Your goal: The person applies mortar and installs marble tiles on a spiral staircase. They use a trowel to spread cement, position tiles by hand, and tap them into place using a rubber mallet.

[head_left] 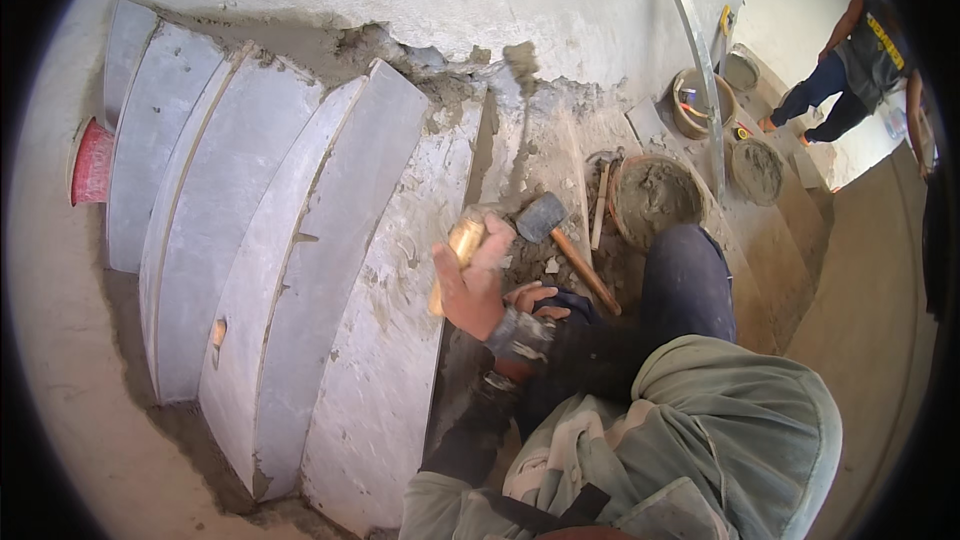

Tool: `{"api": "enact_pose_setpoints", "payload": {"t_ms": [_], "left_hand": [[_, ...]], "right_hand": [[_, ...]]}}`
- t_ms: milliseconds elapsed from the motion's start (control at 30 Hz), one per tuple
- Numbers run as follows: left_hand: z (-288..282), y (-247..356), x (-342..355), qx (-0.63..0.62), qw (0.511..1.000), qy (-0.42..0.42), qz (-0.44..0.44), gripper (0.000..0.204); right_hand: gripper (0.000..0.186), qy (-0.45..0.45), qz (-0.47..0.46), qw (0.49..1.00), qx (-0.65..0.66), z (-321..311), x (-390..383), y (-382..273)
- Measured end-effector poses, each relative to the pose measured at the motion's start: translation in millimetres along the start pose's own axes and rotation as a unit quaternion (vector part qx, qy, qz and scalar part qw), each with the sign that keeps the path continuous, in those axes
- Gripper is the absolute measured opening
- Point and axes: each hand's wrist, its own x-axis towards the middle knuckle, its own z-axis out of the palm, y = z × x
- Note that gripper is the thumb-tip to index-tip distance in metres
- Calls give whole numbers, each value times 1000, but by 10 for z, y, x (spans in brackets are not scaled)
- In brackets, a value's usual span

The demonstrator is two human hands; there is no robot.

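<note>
My right hand (pixel 478 295) grips a pale wooden-handled tool (pixel 462 240) over the edge of a mortar-smeared stone step (pixel 380 360); the tool's far end is blurred. My left hand (pixel 532 302) is partly hidden behind it, fingers bent but apart, lying on dark cloth near my knee. Just beyond, a rubber mallet (pixel 545 218) with an orange wooden handle lies among rubble, beside wooden-handled tools (pixel 601 205) and a bucket of mortar (pixel 655 190).
More pale stone steps (pixel 215 215) fan to the left, beside a red object (pixel 90 165) in the wall. Two more buckets (pixel 690 105) (pixel 757 175) and a long metal straightedge (pixel 700 50) are right. A person (pixel 865 50) stands upper right; another partly shows at the right rim.
</note>
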Motion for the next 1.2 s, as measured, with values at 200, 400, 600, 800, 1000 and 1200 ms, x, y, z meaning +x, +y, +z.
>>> {"api": "enact_pose_setpoints", "payload": {"t_ms": [200,400,600,800,1000,1200], "left_hand": [[-41,354,118,82,993,12,87,48],[20,267,-4,47,998,30,-22,73],[39,-46,-58,232,970,3,76,55],[-46,192,6,302,944,48,128,30],[-16,471,158,249,961,45,108,25],[-6,458,181,246,961,51,117,25]], "right_hand": [[58,-20,117,987,109,-56,412,115],[51,-81,260,940,207,-484,244,-372],[40,-71,254,936,233,-38,669,50],[36,-168,346,895,228,65,1120,103],[39,-368,138,909,-141,-629,1619,172],[40,-422,112,859,-267,-989,2129,-443]]}}
